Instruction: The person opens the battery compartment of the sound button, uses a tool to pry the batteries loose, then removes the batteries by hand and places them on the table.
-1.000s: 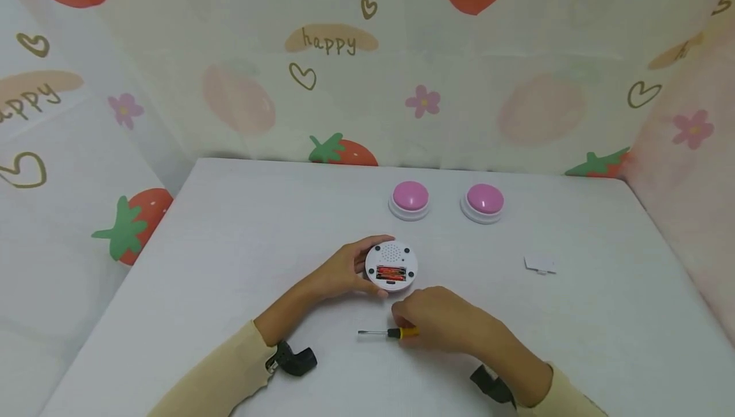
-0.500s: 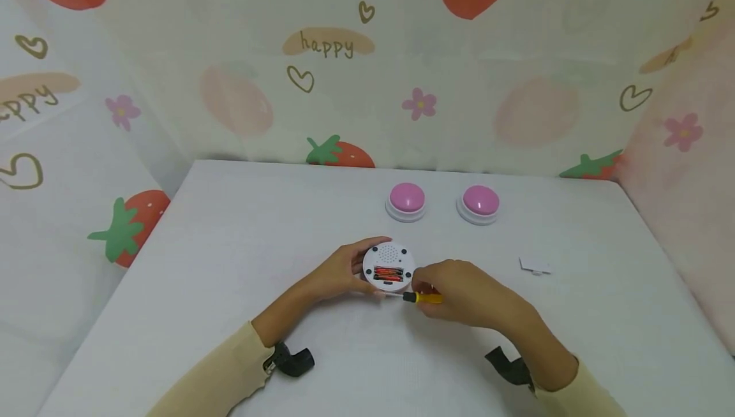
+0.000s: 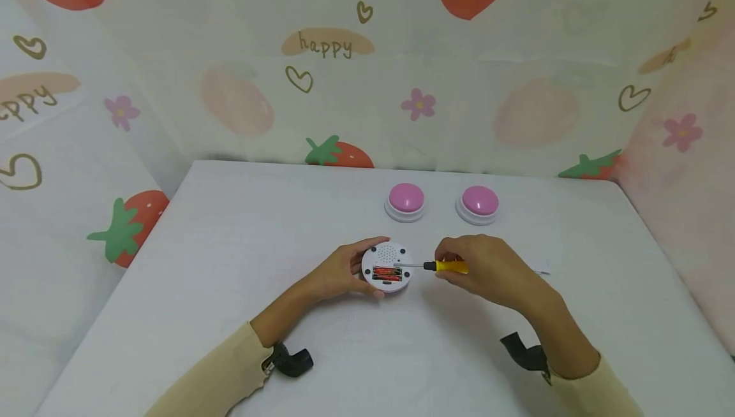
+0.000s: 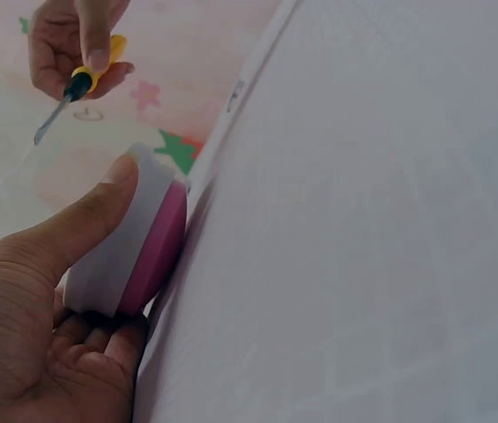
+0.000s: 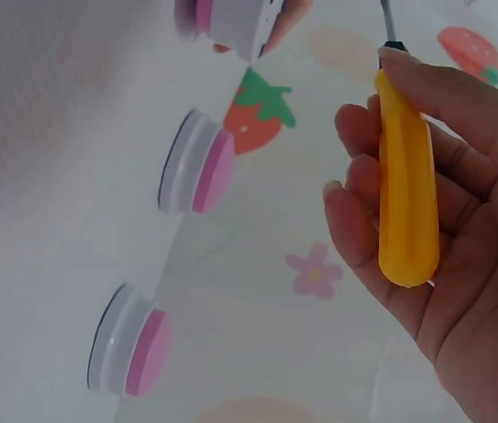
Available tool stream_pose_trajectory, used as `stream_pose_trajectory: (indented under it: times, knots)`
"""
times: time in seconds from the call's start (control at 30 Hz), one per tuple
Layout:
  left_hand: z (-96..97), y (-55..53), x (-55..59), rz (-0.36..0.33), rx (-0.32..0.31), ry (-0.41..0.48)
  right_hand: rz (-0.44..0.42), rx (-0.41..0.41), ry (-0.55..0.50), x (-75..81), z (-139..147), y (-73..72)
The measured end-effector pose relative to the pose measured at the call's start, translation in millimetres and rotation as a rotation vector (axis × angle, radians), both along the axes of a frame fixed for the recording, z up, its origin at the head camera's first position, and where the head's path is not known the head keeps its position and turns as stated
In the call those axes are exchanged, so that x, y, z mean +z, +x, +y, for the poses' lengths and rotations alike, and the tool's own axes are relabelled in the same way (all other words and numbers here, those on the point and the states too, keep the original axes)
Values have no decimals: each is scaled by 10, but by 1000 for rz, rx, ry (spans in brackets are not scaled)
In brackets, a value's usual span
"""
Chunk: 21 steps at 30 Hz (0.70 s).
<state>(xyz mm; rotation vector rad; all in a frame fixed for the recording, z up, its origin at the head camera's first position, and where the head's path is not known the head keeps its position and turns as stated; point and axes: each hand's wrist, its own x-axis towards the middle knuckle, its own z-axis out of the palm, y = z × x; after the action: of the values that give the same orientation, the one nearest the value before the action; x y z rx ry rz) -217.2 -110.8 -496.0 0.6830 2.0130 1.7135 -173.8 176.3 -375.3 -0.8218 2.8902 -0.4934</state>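
My left hand [image 3: 344, 270] grips a round white push-button device [image 3: 386, 254] by its left side, thumb in front and fingers behind. Its underside faces up, and red batteries [image 3: 387, 274] lie in the uncovered compartment. In the left wrist view its pink dome [image 4: 156, 251] points down to the table. My right hand [image 3: 490, 270] pinches the yellow handle of a screwdriver [image 3: 452, 266] between thumb and fingers. The shaft points left, with the tip over the device near the batteries. From the left wrist, the screwdriver [image 4: 79, 85] appears raised clear of the device.
Two more buttons with pink domes, a left one [image 3: 406, 199] and a right one [image 3: 479, 203], stand upright toward the back of the white table [image 3: 258, 213]. A small white cover [image 3: 542, 270] lies on the right, mostly hidden by my right hand.
My right hand has carried the screwdriver away from me and to the right, from in front of the device to above it. My left hand and the device have stayed in place.
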Motion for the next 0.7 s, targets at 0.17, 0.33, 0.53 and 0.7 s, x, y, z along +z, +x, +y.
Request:
stream_pose_trajectory:
  times: [0.17,0.33,0.53,0.7]
  knots:
    - [-4,5,0,5,1,-5,83,16,-17,-33,28,-24]
    - [-1,9,6,-1,4,-13,170,27,-29,-62,29,-36]
    - [4,13,17,15,11,-30,202,5,5,-96,-26,-25]
    - [10,12,21,16,11,-34,215,6,40,-120,-68,-6]
